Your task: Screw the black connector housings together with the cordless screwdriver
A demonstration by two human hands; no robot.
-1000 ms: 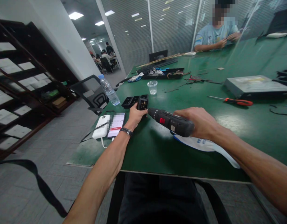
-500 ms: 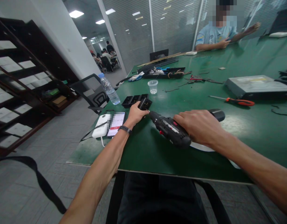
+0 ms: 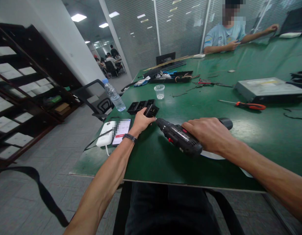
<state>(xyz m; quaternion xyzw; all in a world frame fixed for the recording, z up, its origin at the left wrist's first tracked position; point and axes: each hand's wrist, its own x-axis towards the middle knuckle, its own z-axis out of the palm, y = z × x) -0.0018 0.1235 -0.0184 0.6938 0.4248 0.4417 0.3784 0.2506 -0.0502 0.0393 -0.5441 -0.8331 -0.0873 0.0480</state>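
Observation:
My left hand [image 3: 141,120] rests on the green table [image 3: 214,107] and pinches a small black plastic part [image 3: 151,110], holding it flat. My right hand [image 3: 206,134] is wrapped round the grip of a black cordless electric screwdriver [image 3: 180,138]. The tool lies low and tilted, and its tip points left at the black part, close to my left fingers. A row of similar black parts [image 3: 139,106] lies just behind the held one. My left wrist wears a dark band.
A phone [image 3: 121,131] and white power bank [image 3: 105,137] lie left of my hand. A water bottle [image 3: 114,96], plastic cup [image 3: 159,91], red-handled screwdriver [image 3: 246,105], grey flat device [image 3: 268,88] and a tray of parts [image 3: 173,76] stand farther back. Another person [image 3: 226,34] sits opposite.
The black part went from upright to lying flat under my left fingers. My right hand turned the screwdriver and lowered it toward the table. The person opposite reached an arm out sideways.

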